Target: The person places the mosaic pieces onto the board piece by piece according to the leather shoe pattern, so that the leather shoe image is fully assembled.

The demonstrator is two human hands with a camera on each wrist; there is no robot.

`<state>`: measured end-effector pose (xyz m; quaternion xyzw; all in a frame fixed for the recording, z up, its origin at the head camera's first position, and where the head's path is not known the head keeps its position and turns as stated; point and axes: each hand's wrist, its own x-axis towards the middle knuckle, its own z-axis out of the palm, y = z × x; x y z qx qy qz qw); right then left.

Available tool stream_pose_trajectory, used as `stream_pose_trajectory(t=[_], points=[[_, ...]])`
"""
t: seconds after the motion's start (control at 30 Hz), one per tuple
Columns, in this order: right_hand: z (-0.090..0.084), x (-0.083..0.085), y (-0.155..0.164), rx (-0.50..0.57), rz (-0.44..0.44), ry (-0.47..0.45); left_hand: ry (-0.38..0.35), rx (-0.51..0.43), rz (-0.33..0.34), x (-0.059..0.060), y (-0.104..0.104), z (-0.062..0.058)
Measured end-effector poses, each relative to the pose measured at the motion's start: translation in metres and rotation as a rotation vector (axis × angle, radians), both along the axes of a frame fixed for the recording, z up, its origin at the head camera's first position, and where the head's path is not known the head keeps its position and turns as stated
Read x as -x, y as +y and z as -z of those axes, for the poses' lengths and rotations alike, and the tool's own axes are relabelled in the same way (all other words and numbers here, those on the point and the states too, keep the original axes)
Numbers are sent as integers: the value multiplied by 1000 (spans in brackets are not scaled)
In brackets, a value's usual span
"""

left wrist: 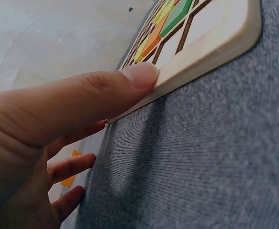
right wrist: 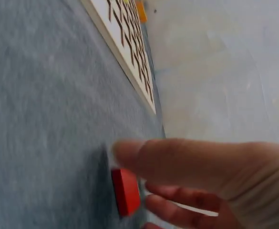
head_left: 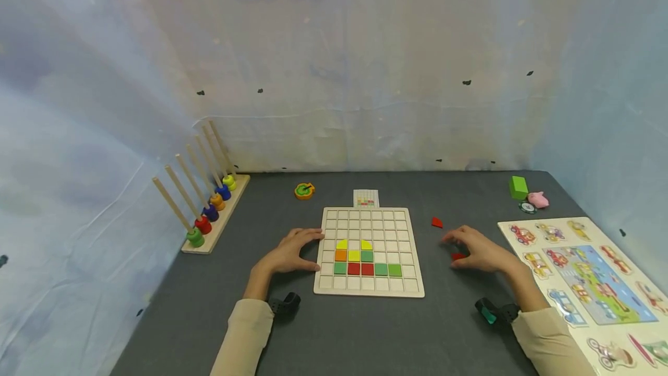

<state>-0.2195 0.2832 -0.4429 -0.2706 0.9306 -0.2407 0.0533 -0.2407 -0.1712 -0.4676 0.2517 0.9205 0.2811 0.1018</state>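
From the head camera, the left hand (head_left: 292, 251) lies spread against the left edge of the wooden grid board (head_left: 369, 251), fingers relaxed, steadying it on the grey table (head_left: 334, 329). The right hand (head_left: 477, 248) hovers loosely open over a red tile (head_left: 457, 256); a second red piece (head_left: 436, 223) sits well apart, further back. Left wrist view: the thumb (left wrist: 106, 88) presses flat on the board's rim (left wrist: 211, 52), nothing gripped. Right wrist view: the red tile (right wrist: 126, 192) lies flat beneath straight fingers (right wrist: 177, 160), not yet pinched. It looks light, stiff and smooth, so best taken by its opposite edges.
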Motion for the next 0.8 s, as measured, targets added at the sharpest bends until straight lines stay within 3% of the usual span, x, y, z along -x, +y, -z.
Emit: stream_pose_trajectory(t=[0.13,0.43,0.63,0.8], points=[[-2,0,9,-11,-37,-45,4,3,2,0,0,0],[3,3,9,16,-34,-10,-10,-2,-8,-1,0,-1],[5,6,-7,61,-23,49,-8,7,-5,0,0,0],[3,7,-33,153,-94,48,-8,-2,-8,0,0,0]])
